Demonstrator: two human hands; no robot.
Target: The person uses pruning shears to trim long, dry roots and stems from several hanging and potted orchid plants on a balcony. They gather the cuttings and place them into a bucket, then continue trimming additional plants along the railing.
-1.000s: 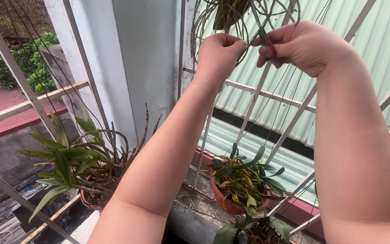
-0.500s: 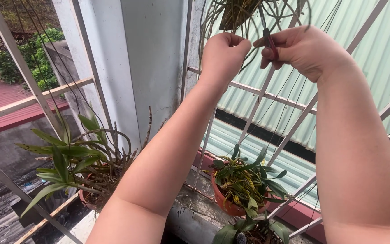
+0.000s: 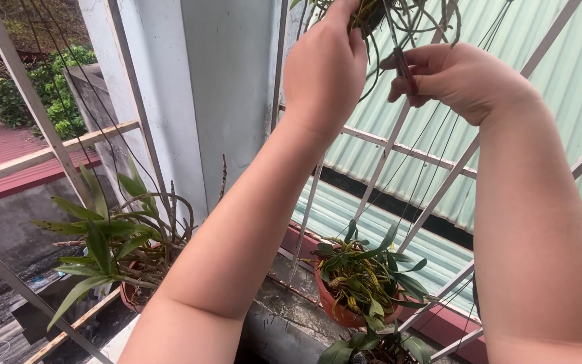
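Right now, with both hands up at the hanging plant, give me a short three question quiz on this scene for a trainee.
1. True or false: the right hand holds a red-handled tool.
2. What does the left hand reach into? A) the orange pot on the ledge B) the hanging plant C) the white grille
3. Fill in: the orange pot stands on the ledge, ______ the two arms.

Key
1. True; its grip is shut on the tool beside the dangling roots.
2. B; its fingers go up into the hanging plant at the top edge, so its grip cannot be judged.
3. Below.
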